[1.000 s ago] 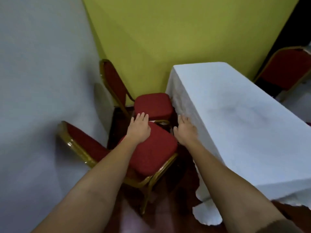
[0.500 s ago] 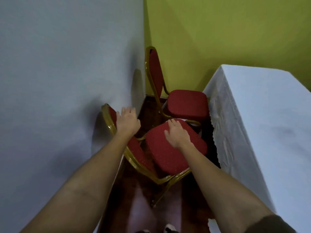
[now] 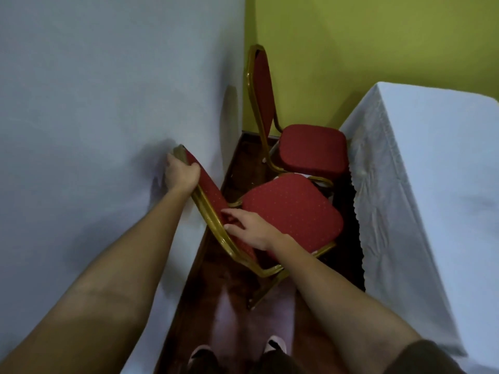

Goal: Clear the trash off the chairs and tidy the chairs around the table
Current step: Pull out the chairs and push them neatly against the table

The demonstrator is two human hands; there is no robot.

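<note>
One red, gold-framed chair: left fingers grip its backrest top, right fingers lie flat lower.

Fingers of the left grip pass behind the backrest of the near chair, out of sight. The right forearm covers that chair's rear seat corner. The counter runs off the right edge. The shoes are cut by the bottom edge. The white item between the two seats is unidentifiable.
</note>
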